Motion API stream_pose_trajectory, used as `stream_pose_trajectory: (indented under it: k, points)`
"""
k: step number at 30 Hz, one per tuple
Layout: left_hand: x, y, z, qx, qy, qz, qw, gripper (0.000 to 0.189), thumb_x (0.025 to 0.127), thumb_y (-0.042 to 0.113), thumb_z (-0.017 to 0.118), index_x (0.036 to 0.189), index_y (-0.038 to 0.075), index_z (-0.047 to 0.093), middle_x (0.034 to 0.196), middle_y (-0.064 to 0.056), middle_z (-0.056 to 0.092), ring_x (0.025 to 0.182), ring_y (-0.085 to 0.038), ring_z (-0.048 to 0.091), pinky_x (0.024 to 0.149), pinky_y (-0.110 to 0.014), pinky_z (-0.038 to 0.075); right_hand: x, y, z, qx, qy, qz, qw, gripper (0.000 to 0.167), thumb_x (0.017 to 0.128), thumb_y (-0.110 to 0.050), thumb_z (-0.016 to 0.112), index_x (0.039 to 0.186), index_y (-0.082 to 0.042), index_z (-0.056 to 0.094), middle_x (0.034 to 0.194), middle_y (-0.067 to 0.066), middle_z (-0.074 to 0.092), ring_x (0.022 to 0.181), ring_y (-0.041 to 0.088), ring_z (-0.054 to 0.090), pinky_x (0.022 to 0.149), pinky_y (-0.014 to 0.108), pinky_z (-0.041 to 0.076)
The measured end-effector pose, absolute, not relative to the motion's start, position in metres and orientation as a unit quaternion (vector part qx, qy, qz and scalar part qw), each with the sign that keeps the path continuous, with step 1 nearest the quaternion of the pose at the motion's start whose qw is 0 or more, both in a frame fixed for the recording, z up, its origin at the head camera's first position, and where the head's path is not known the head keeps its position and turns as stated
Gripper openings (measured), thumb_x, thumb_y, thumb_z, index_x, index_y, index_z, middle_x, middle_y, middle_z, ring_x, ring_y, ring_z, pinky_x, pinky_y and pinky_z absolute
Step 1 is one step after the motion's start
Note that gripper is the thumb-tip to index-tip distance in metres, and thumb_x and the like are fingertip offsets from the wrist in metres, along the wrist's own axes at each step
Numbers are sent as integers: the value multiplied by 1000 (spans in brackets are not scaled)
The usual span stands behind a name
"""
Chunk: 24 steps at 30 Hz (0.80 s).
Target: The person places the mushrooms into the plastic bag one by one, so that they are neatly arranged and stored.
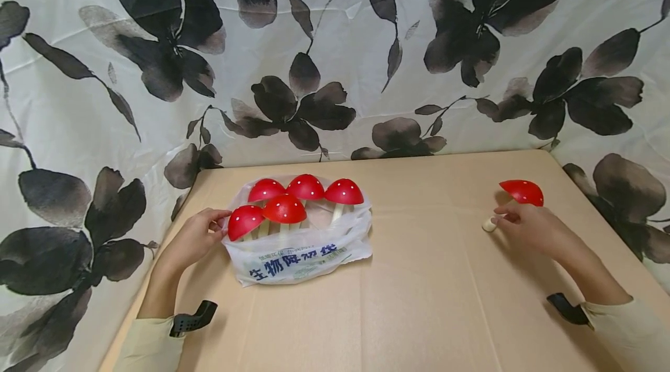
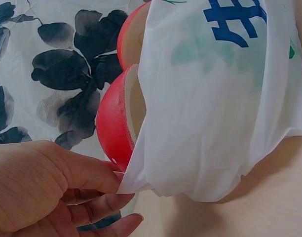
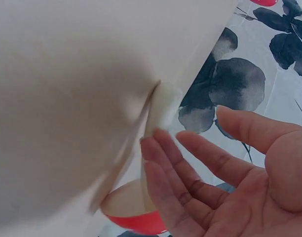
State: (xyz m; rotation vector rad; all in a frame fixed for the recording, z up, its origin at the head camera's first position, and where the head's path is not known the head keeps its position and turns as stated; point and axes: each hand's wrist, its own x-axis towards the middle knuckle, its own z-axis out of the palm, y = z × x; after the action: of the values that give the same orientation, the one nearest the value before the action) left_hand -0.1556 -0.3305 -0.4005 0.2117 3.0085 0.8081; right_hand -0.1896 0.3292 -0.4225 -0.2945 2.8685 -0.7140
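In the head view, a white plastic bag [image 1: 309, 258] with blue lettering lies on the left half of the table. Several toy mushrooms with red, white-dotted caps stick out of its mouth, one of them a front mushroom [image 1: 283, 209]. My left hand [image 1: 191, 238] pinches the bag's left edge beside the leftmost red cap [image 2: 114, 121]. Far to the right, another mushroom [image 1: 525, 192] lies on its side on the table. My right hand [image 1: 539, 235] is at its pale stem [image 3: 163, 106], fingertips against the stem and thumb held apart.
The light wooden table [image 1: 408, 302] runs back to a hanging cloth [image 1: 377, 58] with dark flowers, which also falls along both sides. Bare tabletop lies between the bag and the lone mushroom. A black wrist camera [image 1: 193, 318] sits at my left cuff.
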Motion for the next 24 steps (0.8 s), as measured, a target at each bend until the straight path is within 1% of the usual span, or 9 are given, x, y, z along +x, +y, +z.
stream_pose_trajectory:
  k: [3,6,11,14,17,19,21,22,24]
  points:
    - [-156,-330,-400,72,963,259,8,38,89,-7,62,126,-14,61,103,-19,64,90,-28,61,73,-27,55,-188,329,-427,-103,963,-235,88,49,97,-28,66,130,8,61,114,31,67,102,48,62,76,53,56]
    - [-157,-329,-400,76,963,258,4,37,88,-8,61,124,-15,61,101,-19,64,89,-29,62,73,-29,54,-188,328,-430,-108,961,-240,89,53,97,-27,67,134,9,58,116,32,66,104,49,62,75,50,58]
    - [-157,-330,-401,75,963,258,3,37,88,-8,60,124,-15,61,101,-19,64,88,-29,62,73,-28,54,-194,327,-434,-103,958,-254,87,59,96,-25,68,139,12,52,108,27,68,86,33,59,59,34,53]
    - [-157,-330,-402,72,963,259,6,37,89,-7,61,125,-15,61,102,-19,64,89,-29,62,72,-26,54,-199,328,-437,-106,958,-255,79,59,96,-23,67,140,13,51,101,21,69,81,26,55,56,32,49]
    - [-157,-330,-402,70,963,261,8,37,89,-7,62,125,-15,61,102,-19,64,90,-29,62,71,-24,53,-203,330,-439,-117,956,-259,69,57,97,-21,67,139,12,51,107,27,68,87,36,61,63,38,55]
    - [-156,-330,-402,71,962,263,7,37,89,-7,62,125,-15,61,102,-19,65,89,-28,62,71,-24,53,-205,330,-439,-114,954,-268,66,54,97,-21,67,139,11,53,118,33,64,98,47,63,73,47,58]
    - [-156,-329,-402,73,962,265,5,37,88,-7,62,124,-15,61,101,-19,64,89,-28,62,70,-24,52,-207,330,-439,-106,952,-280,62,51,98,-22,65,137,9,56,128,36,59,109,53,60,82,55,57]
    - [-156,-329,-402,74,961,265,4,37,88,-7,62,124,-15,61,100,-19,64,89,-28,62,70,-24,52,-208,329,-439,-97,951,-287,62,48,99,-23,65,136,8,58,131,36,57,112,54,59,84,56,56]
    - [-156,-329,-401,72,961,266,6,37,88,-7,62,125,-15,61,101,-18,64,89,-28,62,71,-23,52,-209,328,-438,-74,949,-301,59,42,100,-24,62,131,4,62,130,33,59,111,51,59,81,50,58]
